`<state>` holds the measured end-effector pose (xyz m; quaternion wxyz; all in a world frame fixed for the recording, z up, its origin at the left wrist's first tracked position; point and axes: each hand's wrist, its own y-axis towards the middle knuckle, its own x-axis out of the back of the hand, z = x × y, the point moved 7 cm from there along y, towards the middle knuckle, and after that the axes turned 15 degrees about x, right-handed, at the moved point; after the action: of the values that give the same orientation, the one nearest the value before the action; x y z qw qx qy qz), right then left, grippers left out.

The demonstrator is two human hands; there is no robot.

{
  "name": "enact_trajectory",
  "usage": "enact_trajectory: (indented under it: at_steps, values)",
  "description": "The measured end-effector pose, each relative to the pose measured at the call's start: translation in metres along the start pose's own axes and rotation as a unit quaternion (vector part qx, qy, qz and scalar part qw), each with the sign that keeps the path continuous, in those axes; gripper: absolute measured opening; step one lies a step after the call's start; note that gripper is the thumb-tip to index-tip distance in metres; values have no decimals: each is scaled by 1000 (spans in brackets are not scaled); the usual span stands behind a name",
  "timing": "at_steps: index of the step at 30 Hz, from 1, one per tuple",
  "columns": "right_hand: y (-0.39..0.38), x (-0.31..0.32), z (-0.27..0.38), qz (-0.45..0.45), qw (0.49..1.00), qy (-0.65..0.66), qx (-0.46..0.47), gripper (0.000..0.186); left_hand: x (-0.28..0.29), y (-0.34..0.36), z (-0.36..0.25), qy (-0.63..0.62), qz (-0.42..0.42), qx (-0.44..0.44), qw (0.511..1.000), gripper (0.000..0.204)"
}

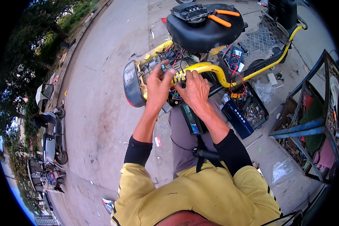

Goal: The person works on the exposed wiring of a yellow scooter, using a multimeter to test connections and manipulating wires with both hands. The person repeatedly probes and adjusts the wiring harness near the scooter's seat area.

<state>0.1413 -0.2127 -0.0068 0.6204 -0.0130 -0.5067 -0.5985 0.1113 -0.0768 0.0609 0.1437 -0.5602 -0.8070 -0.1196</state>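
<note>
My left hand (pixel 159 84) is closed in a pinch round a small blue tool (pixel 163 68), perhaps a screwdriver; its tip is hidden. Beside it, my right hand (pixel 195 88) grips a yellow block with metal contacts (pixel 179 77), which looks like a terminal block. Both hands work over the opened rear of a yellow scooter frame (pixel 205 67), where coloured wires (pixel 174 92) run below the block. A dark controller-like box with a green label (pixel 192 118) rests against my leg under the right wrist.
The black seat (pixel 203 32) carries orange-handled pliers (pixel 223 19). A blue multimeter (pixel 235 55) with red leads lies on the scooter. To the right are a parts tray (pixel 265 113), a long blue box (pixel 237 117) and a metal-framed bin (pixel 297 130). Parked scooters (pixel 52 141) stand far left.
</note>
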Motion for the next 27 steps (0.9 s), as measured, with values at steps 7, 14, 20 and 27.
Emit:
enact_trajectory:
  at_steps: [7,14,20,27]
  values:
    - [0,-3,0,-12,1000,6,6,54,-5,-12,-29,306,56,-207,928,31]
    - [-1,-4,0,-22,1000,3,8,55,0,-24,-38,246,81,-202,945,19]
    - [1,-2,1,-10,1000,-12,5,57,6,-12,5,44,70,-131,988,23]
    - [4,-2,-3,1,1000,-6,3,58,8,-8,14,-71,125,-80,986,25]
